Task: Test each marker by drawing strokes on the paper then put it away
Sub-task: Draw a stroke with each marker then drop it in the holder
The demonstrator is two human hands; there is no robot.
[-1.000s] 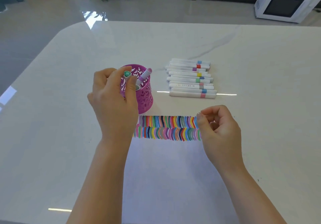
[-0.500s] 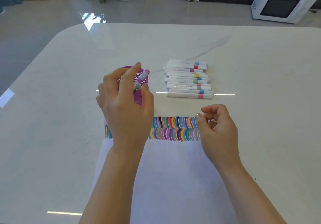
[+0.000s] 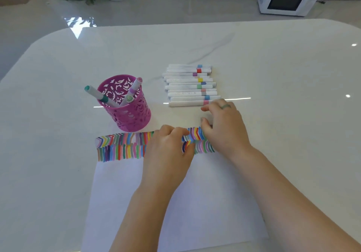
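From the head camera, my right hand [image 3: 222,126] is stretched forward with the fingers relaxed and apart, gripping nothing. Thumb and forefinger stand open just short of the nearest marker [image 3: 185,104], the pink-banded one at the near edge of the row of markers [image 3: 189,84]. I cannot tell whether my forefinger already touches it. My left hand [image 3: 168,150] lies on the paper [image 3: 175,203], fingers loosely curled and empty, knuckles over the band of coloured strokes [image 3: 121,146].

The likeliest slip, I think, is at my right fingertips [image 3: 204,108]. The markers lie side by side, touching, on a glossy table [image 3: 273,66], so a clumsy pinch could nudge the neighbour beyond and set several of them rolling away from my fingers.

Under my left fingers the risk is smearing. If any of those strokes are wet, the hand's weight would drag colour across the sheet. There is already a green mark on one right finger.

The paper itself may slide on the table if my left hand lifts while I draw.

To the left of my left fingers, beyond the paper, stands the pink cup [image 3: 129,115] with three markers in it. The green-capped marker [image 3: 95,93] leans far out over the rim. Dropping the next one in carelessly could knock it out or tip the light cup.
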